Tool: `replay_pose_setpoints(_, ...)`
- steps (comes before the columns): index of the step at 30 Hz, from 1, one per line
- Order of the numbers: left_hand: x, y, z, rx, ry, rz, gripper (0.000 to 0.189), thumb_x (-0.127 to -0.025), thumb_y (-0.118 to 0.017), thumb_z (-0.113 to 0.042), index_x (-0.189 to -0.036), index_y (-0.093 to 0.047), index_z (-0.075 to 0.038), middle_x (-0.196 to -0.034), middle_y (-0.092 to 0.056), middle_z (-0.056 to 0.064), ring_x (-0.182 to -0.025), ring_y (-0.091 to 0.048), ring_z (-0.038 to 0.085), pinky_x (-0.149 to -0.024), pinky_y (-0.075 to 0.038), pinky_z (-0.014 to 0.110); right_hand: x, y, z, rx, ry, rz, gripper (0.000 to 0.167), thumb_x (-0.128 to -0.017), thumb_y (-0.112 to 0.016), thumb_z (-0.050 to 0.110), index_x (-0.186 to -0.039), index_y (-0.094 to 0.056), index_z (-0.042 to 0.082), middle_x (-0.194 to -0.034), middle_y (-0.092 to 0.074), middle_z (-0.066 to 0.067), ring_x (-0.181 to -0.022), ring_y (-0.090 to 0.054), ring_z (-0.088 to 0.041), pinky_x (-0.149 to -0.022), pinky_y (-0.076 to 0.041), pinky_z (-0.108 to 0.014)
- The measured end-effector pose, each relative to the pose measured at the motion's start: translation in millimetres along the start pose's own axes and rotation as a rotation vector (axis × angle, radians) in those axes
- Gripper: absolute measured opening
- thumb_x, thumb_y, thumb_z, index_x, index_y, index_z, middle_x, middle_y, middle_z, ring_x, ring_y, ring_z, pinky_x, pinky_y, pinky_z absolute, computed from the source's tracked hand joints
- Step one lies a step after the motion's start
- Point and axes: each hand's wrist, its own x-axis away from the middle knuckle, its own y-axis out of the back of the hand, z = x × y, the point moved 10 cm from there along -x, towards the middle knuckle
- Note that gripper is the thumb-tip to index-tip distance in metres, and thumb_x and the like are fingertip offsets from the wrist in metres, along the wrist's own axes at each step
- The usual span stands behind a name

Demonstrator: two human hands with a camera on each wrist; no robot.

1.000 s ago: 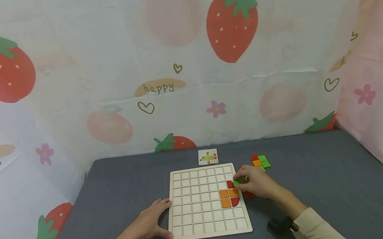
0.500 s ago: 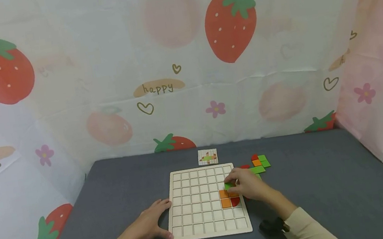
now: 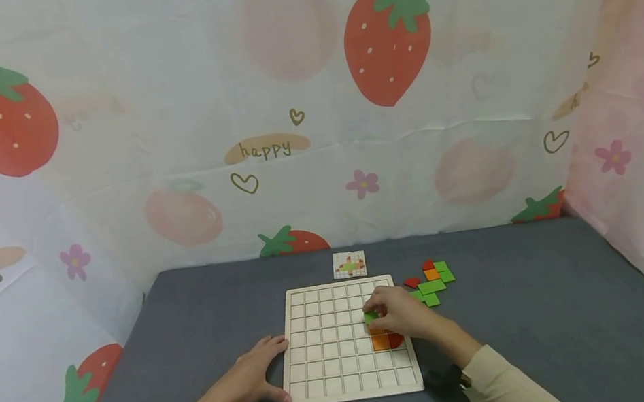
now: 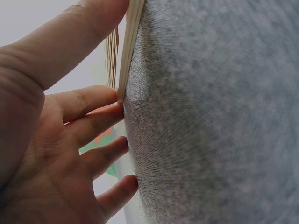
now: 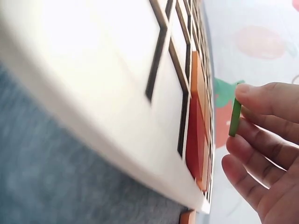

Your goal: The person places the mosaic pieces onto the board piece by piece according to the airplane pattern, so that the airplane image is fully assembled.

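Right hand pinching green tile, left hand spread, gray table, strawberry-print backdrop

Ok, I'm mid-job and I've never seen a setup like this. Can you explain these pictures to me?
There is no machine here: the grips are a person's two bare hands. The wide picture comes from a camera on the head, looking forward and down; the two close ones come from a camera on each wrist.

On the dark grey surface lies a pale gridded board, with orange tiles and red set in toward its right side. Beyond it is a small picture card; to the right lie loose tiles in red, orange and green.

The left grip rests at the board's left edge, fingers spread. The right grip pinches a green tile above the board.
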Motion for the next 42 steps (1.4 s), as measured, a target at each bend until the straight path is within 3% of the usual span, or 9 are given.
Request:
replay_pose_setpoints(17, 0.6, 0.8, -1.8, -0.008, -0.01, -0.006, 0.097, -0.062, -0.089, -0.03, -0.143, -0.046, -0.001, -0.152, -0.041, 0.018, -0.144, -0.027, 0.046, -0.107, -0.025, 0.071, -12.2, -19.1, 8.1, -0.001, -0.031, 0.098, 0.026, -0.084, -0.074, 0.011, -0.108, -0.074, 0.004, -0.098, -0.067, -0.002, -0.09, -0.063, -0.015, -0.08, -0.054, -0.031)
replay_pose_setpoints(30, -0.3, 0.7, -0.7, -0.005, 0.011, 0.001, 0.097, -0.062, -0.089, -0.03, -0.143, -0.046, -0.001, -0.153, -0.04, 0.017, -0.145, -0.026, 0.045, -0.108, -0.024, 0.07, -19.2, -29.4, 16.5, 0.145, 0.023, 0.135, 0.014, -0.082, -0.075, 0.009, -0.096, -0.076, 0.007, -0.088, -0.063, 0.0, -0.078, -0.057, -0.012, -0.069, -0.05, -0.025)
replay_pose_setpoints(42, -0.2, 0.6, -0.1, 0.007, 0.005, 0.0, 0.097, -0.062, -0.089, -0.03, -0.144, -0.045, -0.001, -0.153, -0.04, 0.018, -0.145, -0.026, 0.045, -0.108, -0.023, 0.071, -19.1, -29.0, 16.2, 0.141, 0.01, 0.138, 0.016, -0.081, -0.076, 0.01, -0.097, -0.076, 0.006, -0.09, -0.065, -0.001, -0.079, -0.059, -0.013, -0.07, -0.05, -0.026)
